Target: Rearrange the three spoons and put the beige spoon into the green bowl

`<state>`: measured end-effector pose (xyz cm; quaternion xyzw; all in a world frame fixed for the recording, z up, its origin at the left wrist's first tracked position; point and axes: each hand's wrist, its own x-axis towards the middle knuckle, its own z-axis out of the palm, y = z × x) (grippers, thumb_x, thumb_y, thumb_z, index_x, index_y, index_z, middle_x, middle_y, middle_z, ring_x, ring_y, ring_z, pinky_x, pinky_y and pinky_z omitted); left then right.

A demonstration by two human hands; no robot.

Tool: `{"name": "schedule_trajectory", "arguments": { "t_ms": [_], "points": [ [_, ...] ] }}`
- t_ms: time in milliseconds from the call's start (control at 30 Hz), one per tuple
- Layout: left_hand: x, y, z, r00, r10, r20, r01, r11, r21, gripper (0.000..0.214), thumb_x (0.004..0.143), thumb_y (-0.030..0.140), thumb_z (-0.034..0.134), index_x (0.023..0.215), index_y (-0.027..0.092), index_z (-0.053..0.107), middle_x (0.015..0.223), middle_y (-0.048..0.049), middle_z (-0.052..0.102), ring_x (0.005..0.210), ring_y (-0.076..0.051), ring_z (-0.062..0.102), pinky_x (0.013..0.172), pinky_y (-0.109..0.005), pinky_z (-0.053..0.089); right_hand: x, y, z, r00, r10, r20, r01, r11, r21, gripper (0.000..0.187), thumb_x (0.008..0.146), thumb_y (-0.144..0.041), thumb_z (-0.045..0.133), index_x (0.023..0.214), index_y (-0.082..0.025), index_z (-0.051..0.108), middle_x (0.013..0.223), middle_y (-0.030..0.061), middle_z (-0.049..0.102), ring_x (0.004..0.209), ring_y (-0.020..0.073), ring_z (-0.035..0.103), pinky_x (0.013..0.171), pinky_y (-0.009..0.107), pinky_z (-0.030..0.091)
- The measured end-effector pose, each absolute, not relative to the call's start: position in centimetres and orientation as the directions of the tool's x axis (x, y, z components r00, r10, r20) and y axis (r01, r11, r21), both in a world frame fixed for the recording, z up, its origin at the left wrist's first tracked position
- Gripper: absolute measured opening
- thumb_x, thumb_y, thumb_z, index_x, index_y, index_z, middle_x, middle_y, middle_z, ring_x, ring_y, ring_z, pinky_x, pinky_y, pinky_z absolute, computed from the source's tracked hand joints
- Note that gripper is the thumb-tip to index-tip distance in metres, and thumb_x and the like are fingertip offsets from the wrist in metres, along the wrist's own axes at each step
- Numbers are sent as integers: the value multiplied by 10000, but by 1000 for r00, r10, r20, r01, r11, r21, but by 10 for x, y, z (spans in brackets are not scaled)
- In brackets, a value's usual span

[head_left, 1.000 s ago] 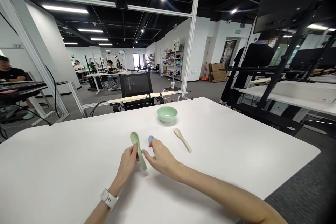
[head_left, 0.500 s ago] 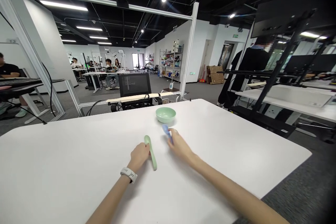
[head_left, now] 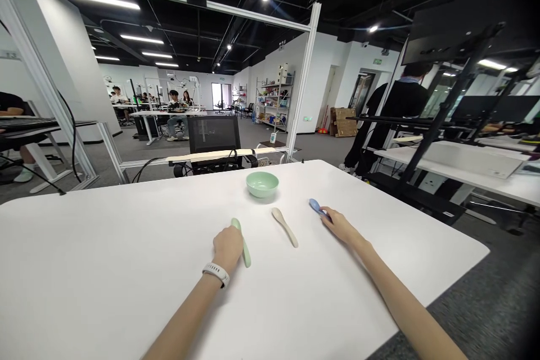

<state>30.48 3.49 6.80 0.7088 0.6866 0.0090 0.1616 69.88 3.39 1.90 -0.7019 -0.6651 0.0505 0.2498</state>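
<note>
My left hand (head_left: 228, 246), with a pale watch band at its wrist, is closed around the middle of a green spoon (head_left: 247, 257). The spoon's bowl end points away from me. Over on the right, my right hand (head_left: 340, 224) grips the handle of a blue spoon (head_left: 314, 204) low at the table surface. Between my hands a beige spoon (head_left: 286, 227) lies on the table, touched by neither. Beyond the spoons stands a light green bowl (head_left: 262, 185), upright, with nothing visible inside.
The white table (head_left: 126, 270) has rounded corners. A metal frame (head_left: 304, 84) rises past its far edge, with a black office chair (head_left: 214, 134) behind. To the right are a black stand (head_left: 430, 129) and a person in dark clothes (head_left: 399, 98). Other people sit farther back.
My right hand has moved right with the blue spoon, down to the table. The beige spoon, hidden earlier, now shows. My left hand stays at the green spoon.
</note>
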Motion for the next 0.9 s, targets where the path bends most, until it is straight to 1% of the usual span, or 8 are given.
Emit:
{"name": "schedule_trajectory", "arguments": {
  "t_ms": [100, 233, 333, 433, 567, 633, 900],
  "points": [
    [306, 34, 69, 50, 977, -205, 981, -9, 194, 421, 948, 438, 659, 1285, 187, 641, 1298, -93, 684, 1122, -227, 679, 956, -472, 592, 708, 37, 9, 93, 952, 292, 901, 44, -431, 440, 970, -379, 448, 1326, -206, 638, 1073, 115, 756, 953, 267, 701, 906, 385, 520],
    [310, 33, 69, 52, 978, -201, 987, -20, 157, 421, 948, 438, 660, 1284, 185, 641, 1294, -94, 686, 1117, -226, 680, 953, -470, 594, 711, 37, 6, 70, 952, 297, 904, 65, -422, 465, 983, -388, 416, 1366, -206, 607, 1012, 100, 744, 917, 262, 683, 881, 390, 518],
    [311, 32, 69, 57, 979, -194, 989, -29, 146, 420, 948, 436, 661, 1283, 183, 642, 1293, -96, 686, 1119, -227, 680, 954, -470, 593, 708, 37, 7, 74, 956, 284, 913, 50, -404, 492, 980, -384, 402, 1383, -178, 596, 1001, 107, 737, 903, 264, 677, 868, 392, 519],
    [311, 30, 67, 66, 980, -188, 988, -38, 147, 414, 949, 435, 659, 1278, 184, 644, 1290, -93, 688, 1119, -226, 680, 955, -471, 593, 704, 38, 9, 94, 957, 275, 918, 24, -396, 493, 971, -385, 431, 1362, -154, 621, 1075, 135, 747, 947, 271, 685, 904, 393, 520],
    [310, 30, 67, 63, 980, -189, 988, -34, 151, 403, 952, 438, 655, 1265, 183, 649, 1268, -87, 698, 1097, -218, 687, 944, -462, 597, 703, 38, 10, 124, 952, 280, 919, -3, -395, 501, 973, -419, 471, 1360, -145, 633, 1234, 166, 730, 1091, 290, 682, 994, 393, 502],
    [310, 30, 68, 66, 980, -189, 988, -37, 149, 402, 952, 438, 656, 1262, 182, 650, 1263, -87, 700, 1091, -216, 689, 940, -459, 598, 704, 38, 11, 134, 953, 271, 921, -20, -389, 515, 982, -426, 464, 1373, -131, 623, 1257, 176, 723, 1117, 298, 677, 1012, 399, 497],
    [308, 29, 70, 98, 978, -182, 989, -75, 130, 424, 947, 437, 662, 1287, 186, 639, 1298, -95, 684, 1122, -227, 679, 953, -471, 594, 703, 34, 13, 154, 946, 286, 934, -45, -354, 492, 986, -449, 457, 1306, -134, 659, 1107, 160, 732, 1061, 298, 682, 960, 383, 512]
  ]
}}
